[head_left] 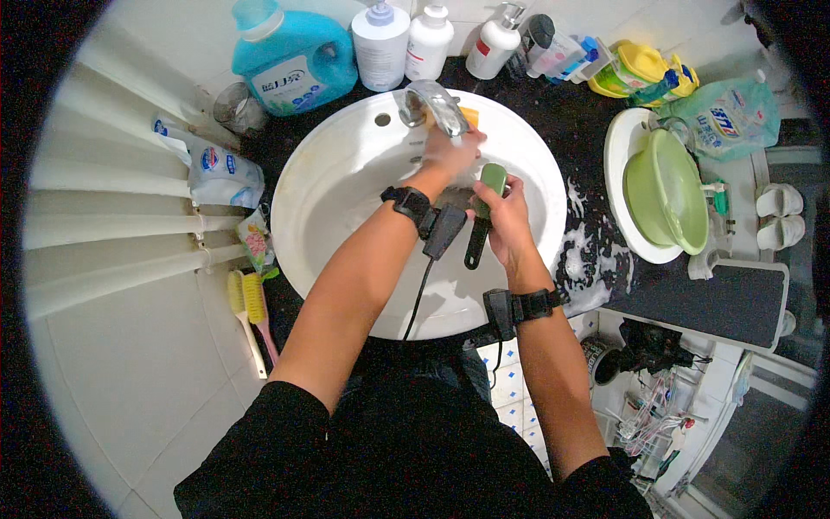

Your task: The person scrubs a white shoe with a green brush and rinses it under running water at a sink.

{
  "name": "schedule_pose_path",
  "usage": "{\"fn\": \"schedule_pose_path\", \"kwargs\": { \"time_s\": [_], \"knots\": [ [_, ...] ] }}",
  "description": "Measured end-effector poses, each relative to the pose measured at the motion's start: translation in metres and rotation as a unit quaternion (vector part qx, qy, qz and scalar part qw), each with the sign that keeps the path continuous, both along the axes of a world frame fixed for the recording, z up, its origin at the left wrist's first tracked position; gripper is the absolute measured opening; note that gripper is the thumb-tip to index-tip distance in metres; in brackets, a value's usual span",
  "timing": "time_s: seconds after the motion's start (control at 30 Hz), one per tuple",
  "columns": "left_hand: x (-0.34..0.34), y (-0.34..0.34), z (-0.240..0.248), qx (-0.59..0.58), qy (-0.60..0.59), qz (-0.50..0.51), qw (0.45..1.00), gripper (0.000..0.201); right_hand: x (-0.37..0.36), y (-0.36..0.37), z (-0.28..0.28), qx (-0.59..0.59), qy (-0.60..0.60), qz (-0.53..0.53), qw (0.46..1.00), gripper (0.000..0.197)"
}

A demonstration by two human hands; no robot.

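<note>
Beneath the chrome faucet [435, 105], my left hand [451, 157] is blurred, its fingers closed against a yellow-orange piece that looks like a sponge [469, 116]. The faucet hides part of it. My right hand [507, 211] grips a green-and-black tool [492, 180] over the basin. Its green end points away from me; the slim black end [475, 246], with a slot in it, points back toward me. The tool's kind does not show clearly. Both hands are above the white oval sink [298, 208], and a grey blur lies between them.
Bottles line the back wall, among them a large blue detergent jug [298, 73] and a white pump bottle [495, 45]. Foam [588, 264] lies on the dark counter at right, near a green basin [661, 190]. Two brushes [251, 303] hang at left.
</note>
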State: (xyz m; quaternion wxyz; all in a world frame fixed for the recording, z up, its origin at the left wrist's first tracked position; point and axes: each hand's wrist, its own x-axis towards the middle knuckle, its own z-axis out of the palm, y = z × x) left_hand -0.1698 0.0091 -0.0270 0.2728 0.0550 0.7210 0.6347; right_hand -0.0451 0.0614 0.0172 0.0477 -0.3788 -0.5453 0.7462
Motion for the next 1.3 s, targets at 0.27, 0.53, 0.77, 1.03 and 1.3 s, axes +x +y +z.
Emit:
{"fn": "schedule_pose_path", "kwargs": {
  "time_s": [0.27,0.53,0.77,1.03,1.3],
  "knots": [
    [-0.004,-0.030,-0.004,0.345,-0.371,0.165,0.846,0.023,-0.019,-0.006,-0.007,-0.053,0.052,0.057,0.996,0.042],
    [0.001,-0.047,0.005,0.320,-0.350,0.040,0.880,0.035,-0.050,-0.013,-0.002,0.000,0.013,0.101,0.995,0.042],
    [0.016,-0.053,0.004,0.272,-0.308,0.027,0.911,0.028,-0.053,-0.018,-0.004,0.033,0.019,0.142,0.989,0.039],
    [0.022,-0.057,0.006,0.265,-0.249,-0.042,0.930,0.028,-0.045,-0.013,0.001,0.006,-0.059,0.109,0.992,0.049],
    [0.027,-0.064,0.006,0.317,-0.219,0.076,0.920,0.028,-0.043,-0.009,-0.023,0.157,0.022,0.026,0.987,0.023]
  ]
}}
